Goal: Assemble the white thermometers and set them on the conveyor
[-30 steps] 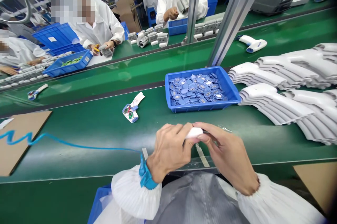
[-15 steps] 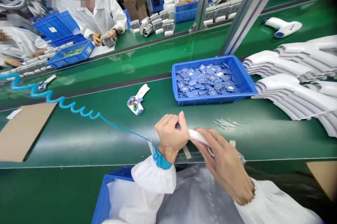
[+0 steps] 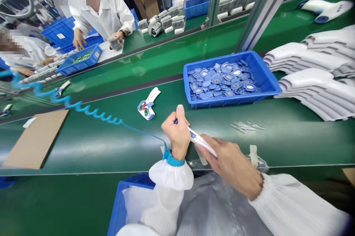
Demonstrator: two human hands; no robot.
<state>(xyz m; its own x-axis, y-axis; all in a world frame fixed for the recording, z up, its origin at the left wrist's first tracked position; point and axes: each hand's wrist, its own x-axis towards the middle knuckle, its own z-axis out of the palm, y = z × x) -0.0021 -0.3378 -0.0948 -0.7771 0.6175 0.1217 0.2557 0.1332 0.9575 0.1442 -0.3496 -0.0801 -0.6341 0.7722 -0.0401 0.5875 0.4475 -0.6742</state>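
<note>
Both my hands hold a white gun-shaped infrared thermometer (image 3: pixel 203 143) above the near edge of the green bench. My left hand (image 3: pixel 176 132), with a blue wrist strap and coiled cord, is closed round its upper end, thumb pointing up. My right hand (image 3: pixel 231 164) grips the lower white part between thumb and fingers. A blue insert shows along the narrow side; much of the body is hidden by my hands. Beyond my left hand lies an opened white half-shell (image 3: pixel 146 107) with a circuit board and wires inside.
A blue bin (image 3: pixel 235 99) of blue plastic parts stands behind my hands. White shells (image 3: pixel 307 81) are stacked at right. Thin clear pieces (image 3: pixel 246 127) lie nearby. Cardboard (image 3: pixel 36 140) lies left. A finished-looking thermometer (image 3: pixel 327 10) rides the far belt. A metal post (image 3: pixel 266 10) rises ahead; co-workers sit opposite.
My hands have tilted the thermometer, and more of its narrow side and blue insert now shows. Items on the far belt have moved right. Opposite, a co-worker's hand has reached to the green-parts bin.
</note>
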